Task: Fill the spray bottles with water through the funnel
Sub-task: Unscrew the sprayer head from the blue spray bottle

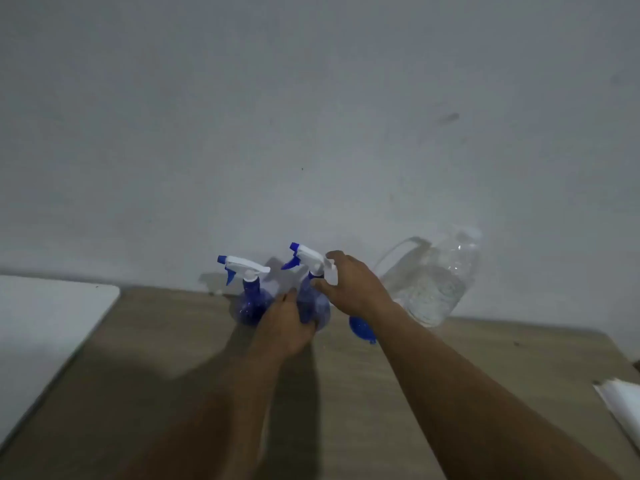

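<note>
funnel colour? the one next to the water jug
Blue. The funnel shows in the head view, partly hidden.

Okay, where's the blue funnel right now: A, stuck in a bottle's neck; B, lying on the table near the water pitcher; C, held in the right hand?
B: the funnel lies on the table close beside the pitcher, not in any bottle's neck.

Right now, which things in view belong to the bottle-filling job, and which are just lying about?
Job: held spray bottle, second spray bottle, blue funnel, water jug, left hand, right hand.
Lying about: white board, white paper.
</note>
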